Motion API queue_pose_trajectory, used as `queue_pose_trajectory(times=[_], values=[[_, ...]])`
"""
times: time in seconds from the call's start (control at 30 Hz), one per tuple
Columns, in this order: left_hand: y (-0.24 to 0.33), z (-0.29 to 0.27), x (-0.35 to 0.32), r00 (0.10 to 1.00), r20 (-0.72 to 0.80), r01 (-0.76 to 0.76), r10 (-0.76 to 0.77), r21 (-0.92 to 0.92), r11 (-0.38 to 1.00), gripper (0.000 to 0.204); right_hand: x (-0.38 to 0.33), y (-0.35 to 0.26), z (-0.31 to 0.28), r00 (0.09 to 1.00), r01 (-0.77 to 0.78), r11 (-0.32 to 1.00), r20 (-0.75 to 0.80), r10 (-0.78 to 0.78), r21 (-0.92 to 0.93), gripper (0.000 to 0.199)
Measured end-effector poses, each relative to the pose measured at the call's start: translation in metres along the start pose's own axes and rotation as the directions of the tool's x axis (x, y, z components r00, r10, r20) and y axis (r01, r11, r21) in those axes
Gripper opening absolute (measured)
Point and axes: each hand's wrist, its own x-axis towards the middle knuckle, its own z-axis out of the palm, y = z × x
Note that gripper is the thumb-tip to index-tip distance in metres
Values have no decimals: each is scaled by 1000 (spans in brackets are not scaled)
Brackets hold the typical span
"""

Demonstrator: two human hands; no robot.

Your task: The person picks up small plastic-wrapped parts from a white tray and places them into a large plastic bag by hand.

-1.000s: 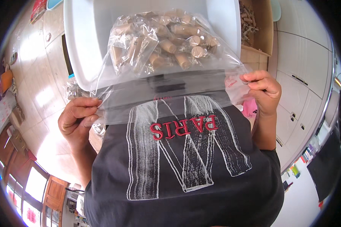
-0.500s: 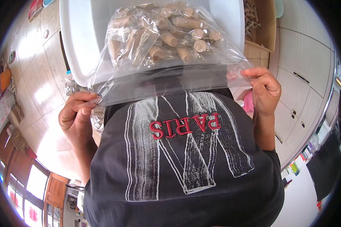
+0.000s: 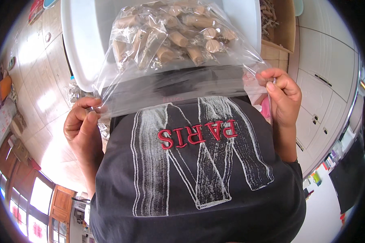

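Note:
A clear plastic bag [image 3: 178, 87] is stretched wide in front of my dark shirt. My left hand [image 3: 84, 121] pinches one corner of its near edge between thumb and fingers. The opposite corner is gripped by my right hand [image 3: 283, 95], thumb against the forefinger. Inside the bag lie several brown cork-like cylinders [image 3: 178, 38], heaped at its far end. That filled end rests over a white plastic tub [image 3: 83, 48]. Between my hands the near band of film is flat and see-through.
An open cardboard box [image 3: 286, 34] with small brown pieces stands beyond the tub on the right. White cabinets [image 3: 316, 97] line the right side. Crumpled clear plastic [image 3: 75, 92] lies beside the tub at left, near the tiled floor [image 3: 40, 97]. Something pink [image 3: 265, 108] shows by my right wrist.
The thumb and fingers of both hands have shifted their pinch on the bag's corners. The film between them is drawn a little tighter; the cylinders stay nearly in place.

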Motion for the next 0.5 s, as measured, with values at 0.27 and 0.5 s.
queue_pose_trajectory(times=[0.27,0.5], values=[[5,5,-1,998,-26,60,-61,-36,998,15,-4,-1,4,997,-70,997,-25,70,-22,23],[4,10,-5,987,-99,132,-130,16,991,16,-8,13,3,987,-141,982,-60,149,129,23]])
